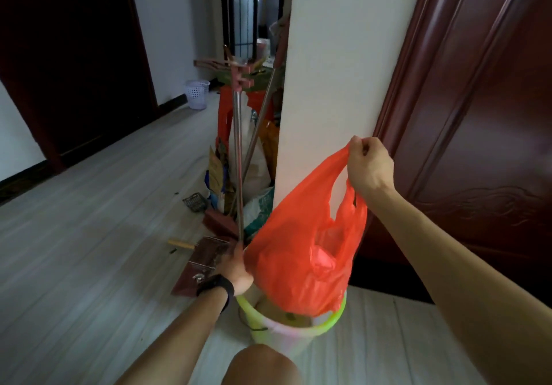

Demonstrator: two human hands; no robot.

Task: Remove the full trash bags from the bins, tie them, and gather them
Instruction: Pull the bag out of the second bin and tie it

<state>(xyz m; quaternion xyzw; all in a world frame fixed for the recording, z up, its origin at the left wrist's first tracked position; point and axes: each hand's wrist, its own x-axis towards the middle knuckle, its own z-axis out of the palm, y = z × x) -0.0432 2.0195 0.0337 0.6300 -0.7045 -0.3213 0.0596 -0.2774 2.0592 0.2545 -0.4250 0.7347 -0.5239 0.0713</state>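
A red plastic trash bag point(301, 253) hangs lifted, its bottom just inside the rim of a small bin with a lime-green rim point(330, 326). My right hand point(369, 166) is raised high and pinches one bag handle. My left hand point(239, 274), with a black wristband, grips the bag's lower left edge next to the bin. The bag is open at the top, with crumpled red and pink contents showing inside. My knee point(263, 365) is right below the bin.
A white wall corner point(328, 92) stands right behind the bag, with a dark red door point(478, 145) to its right. Mop poles point(237, 160), bags and clutter lean at the corner. A lavender mesh basket point(197, 93) stands far down the hall.
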